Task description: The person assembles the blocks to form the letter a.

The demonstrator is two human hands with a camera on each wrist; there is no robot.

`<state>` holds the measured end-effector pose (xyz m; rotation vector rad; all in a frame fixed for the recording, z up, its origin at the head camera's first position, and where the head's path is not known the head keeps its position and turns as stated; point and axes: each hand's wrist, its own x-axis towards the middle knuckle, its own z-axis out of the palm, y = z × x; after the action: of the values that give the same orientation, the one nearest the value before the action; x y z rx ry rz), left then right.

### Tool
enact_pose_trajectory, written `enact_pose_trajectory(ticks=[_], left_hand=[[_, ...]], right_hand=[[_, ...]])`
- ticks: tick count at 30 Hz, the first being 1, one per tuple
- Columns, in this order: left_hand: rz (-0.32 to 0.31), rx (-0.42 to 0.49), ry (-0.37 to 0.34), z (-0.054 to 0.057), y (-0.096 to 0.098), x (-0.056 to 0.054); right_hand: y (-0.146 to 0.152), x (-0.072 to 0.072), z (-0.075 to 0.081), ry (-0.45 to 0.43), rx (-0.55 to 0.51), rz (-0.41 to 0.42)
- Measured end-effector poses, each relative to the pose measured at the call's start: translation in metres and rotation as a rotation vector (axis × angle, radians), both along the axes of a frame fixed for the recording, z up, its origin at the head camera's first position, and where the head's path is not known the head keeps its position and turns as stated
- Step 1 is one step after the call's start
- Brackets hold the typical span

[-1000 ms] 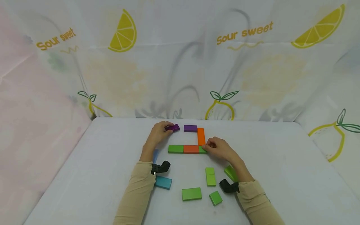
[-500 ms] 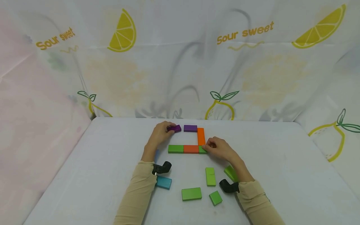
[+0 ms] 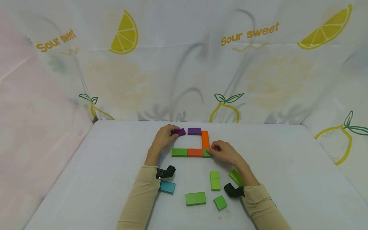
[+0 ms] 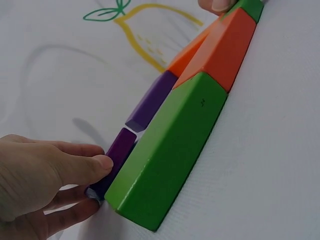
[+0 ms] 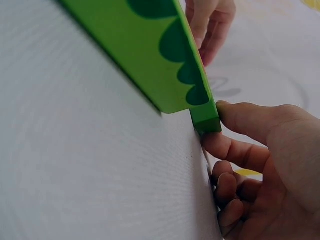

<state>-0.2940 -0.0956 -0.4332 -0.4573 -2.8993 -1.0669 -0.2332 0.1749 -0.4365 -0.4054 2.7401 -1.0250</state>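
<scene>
Pinches one of two purple blocks [image 3: 180,131] in left hand [image 3: 164,138], one of six green blocks [image 3: 205,153] in right hand [image 3: 225,151], before a cloth [image 3: 172,73] reading "Sour sweet" twice.

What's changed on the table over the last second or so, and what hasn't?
The left hand, gripping the dark purple block, has shifted slightly right, bringing it closer to the lighter purple block; a small gap remains between them. Nothing was newly taken hold of or let go. The right hand still pinches the small green block, and everything else looks unmoved.
</scene>
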Motion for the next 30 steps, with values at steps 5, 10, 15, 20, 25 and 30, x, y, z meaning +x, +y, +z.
enact_pose_trajectory(ticks=[5,10,15,20,25,30], left_hand=[[-0.006,-0.015,0.011,-0.0005,0.0022,-0.0002],[-0.013,-0.03,0.017,-0.0003,0.0046,0.0],[-0.005,-0.056,0.023,-0.002,0.0057,-0.0015],[-0.002,-0.079,0.021,-0.0035,0.0069,-0.0022],[0.001,-0.081,0.017,-0.0028,0.0075,-0.0024],[-0.009,-0.078,0.029,-0.0036,0.008,-0.0024]], right_hand=[[0.0003,0.0009,0.0011,-0.004,0.001,-0.002],[0.0005,0.0008,0.0003,-0.006,0.007,0.0],[-0.0003,0.0005,0.0018,-0.012,0.008,-0.002],[-0.0003,0.0006,0.0016,-0.012,0.008,-0.004],[0.0003,0.0007,0.0017,-0.01,0.002,-0.001],[0.0009,0.0001,0.002,-0.016,0.001,0.004]])
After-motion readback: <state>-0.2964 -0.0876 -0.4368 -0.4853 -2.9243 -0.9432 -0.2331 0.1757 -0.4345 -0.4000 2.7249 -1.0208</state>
